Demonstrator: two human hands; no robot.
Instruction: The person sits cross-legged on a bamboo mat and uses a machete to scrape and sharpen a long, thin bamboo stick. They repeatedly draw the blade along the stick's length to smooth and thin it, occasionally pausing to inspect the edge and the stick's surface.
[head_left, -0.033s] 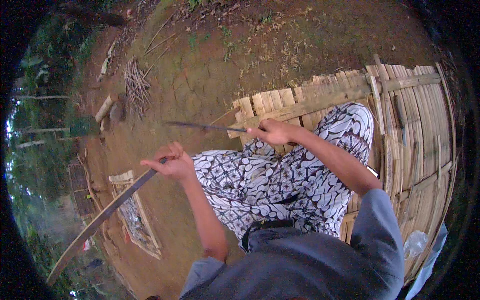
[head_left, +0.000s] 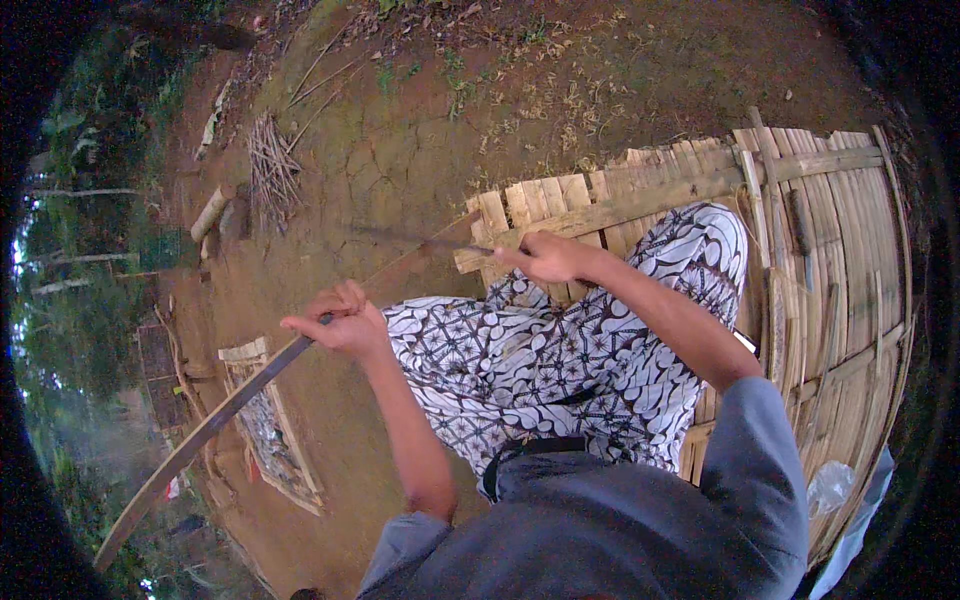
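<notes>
My left hand (head_left: 343, 318) is closed around a long, curved, flat strip (head_left: 220, 415), which looks like split bamboo. One length of it bends down to the lower left; a thin part runs from the hand up to the right, toward the platform edge. My right hand (head_left: 545, 258) grips a knife (head_left: 440, 241) by its handle, most of which the fingers hide. The blade points left, smeared by motion, and crosses in front of the thin part of the strip. Whether blade and strip touch, I cannot tell.
I sit cross-legged in patterned trousers (head_left: 540, 350) at a slatted bamboo platform (head_left: 840, 230). A dark-handled tool (head_left: 800, 222) and a clear plastic bag (head_left: 831, 488) lie on it. Sticks (head_left: 270, 170), a cut log (head_left: 210, 214) and a wood-framed tray (head_left: 270, 430) are on the ground.
The knife in my right hand has shifted slightly to the right and its blade is more blurred. My left hand and the strip have barely moved.
</notes>
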